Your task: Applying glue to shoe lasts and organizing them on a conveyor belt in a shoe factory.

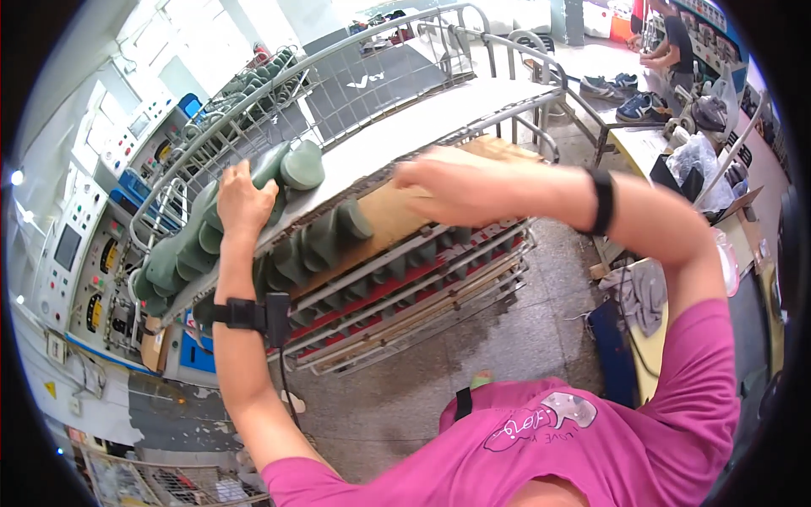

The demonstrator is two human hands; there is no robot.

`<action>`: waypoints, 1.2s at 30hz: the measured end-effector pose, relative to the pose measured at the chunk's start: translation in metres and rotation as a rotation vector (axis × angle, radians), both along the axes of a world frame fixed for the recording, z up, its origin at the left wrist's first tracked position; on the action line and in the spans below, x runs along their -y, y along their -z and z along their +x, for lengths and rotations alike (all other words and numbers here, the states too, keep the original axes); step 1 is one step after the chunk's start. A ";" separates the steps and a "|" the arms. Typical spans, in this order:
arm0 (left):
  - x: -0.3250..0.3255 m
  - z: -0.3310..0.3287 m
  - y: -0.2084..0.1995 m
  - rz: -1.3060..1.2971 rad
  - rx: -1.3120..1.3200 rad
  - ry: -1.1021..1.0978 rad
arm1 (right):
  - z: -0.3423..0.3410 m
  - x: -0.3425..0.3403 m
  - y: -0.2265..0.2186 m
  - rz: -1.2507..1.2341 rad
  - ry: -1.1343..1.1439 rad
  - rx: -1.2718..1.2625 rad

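Note:
Green shoe lasts (182, 258) stand in a row along the left part of the top shelf (372, 156) of a wheeled-looking metal rack. My left hand (243, 201) is at the right end of that row, its fingers curled round a last beside the end one (302, 166). My right hand (432, 182) is raised in front of the shelf's middle, above a brown board (397, 211) on the level below. Motion blurs its fingers, so I cannot tell whether it holds anything. More lasts (351, 220) stand on that lower board.
The rack's tubular rail (372, 32) rises behind the shelf. Lower tiers (397, 296) carry more lasts. Machines with control panels (72, 241) stand at left. A yellow table (642, 144) at right bears shoes (644, 107) and a grey cloth (638, 296). Another person (676, 46) stands far right.

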State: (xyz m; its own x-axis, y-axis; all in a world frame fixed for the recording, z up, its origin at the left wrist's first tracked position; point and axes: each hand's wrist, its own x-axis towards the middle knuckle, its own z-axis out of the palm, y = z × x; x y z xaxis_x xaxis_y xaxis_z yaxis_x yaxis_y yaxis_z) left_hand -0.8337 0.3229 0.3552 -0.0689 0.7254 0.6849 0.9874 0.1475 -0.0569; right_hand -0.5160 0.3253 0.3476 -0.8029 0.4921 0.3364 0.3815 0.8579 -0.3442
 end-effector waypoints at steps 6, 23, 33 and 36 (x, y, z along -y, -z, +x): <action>-0.021 -0.020 -0.017 -0.419 0.066 -0.146 | -0.181 -0.066 -0.045 0.234 -0.094 0.444; -0.004 -0.028 -0.001 -0.101 1.332 0.616 | -0.013 -0.101 -0.033 -0.362 0.324 -0.381; 0.055 0.160 0.047 0.011 1.516 0.667 | 0.291 0.097 -0.029 -0.206 0.745 -0.843; 0.076 0.251 0.074 -0.595 1.843 0.905 | 0.365 0.171 0.022 -0.273 0.990 -0.801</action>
